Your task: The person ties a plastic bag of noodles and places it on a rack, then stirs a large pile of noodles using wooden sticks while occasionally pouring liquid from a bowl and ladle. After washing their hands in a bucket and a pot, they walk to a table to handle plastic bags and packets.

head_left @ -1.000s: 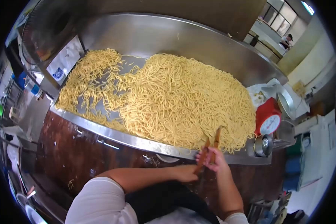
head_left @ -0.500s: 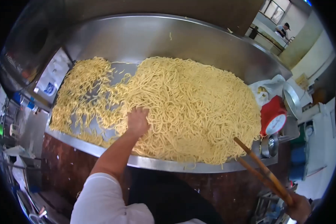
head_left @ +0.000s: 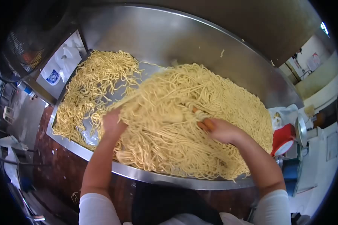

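Observation:
A large heap of yellow noodles [head_left: 229, 101] fills the middle and right of a long metal tray [head_left: 139, 171]. My right hand [head_left: 219, 129] is closed on the ends of two wooden sticks [head_left: 201, 122], whose far parts are buried under the noodles. At the heap's left edge, my left hand [head_left: 113, 122] touches the noodles, its fingers blurred and partly covered by them. Strands around and between both hands are smeared by motion. A smaller, looser batch of noodles [head_left: 79, 90] lies at the tray's left end.
Right of the tray stand a red scale [head_left: 283, 138], a plastic bag [head_left: 287, 112] and a round metal pan [head_left: 301, 129]. A fan [head_left: 24, 56] and a white container [head_left: 52, 75] are at the left. The tray's tall metal back wall [head_left: 157, 33] rises behind the noodles.
My right hand has swung in from the lower right with the sticks, which now reach into the heap. My left hand has shifted left. Noodles in the middle are lifted and moving. The view has turned slightly.

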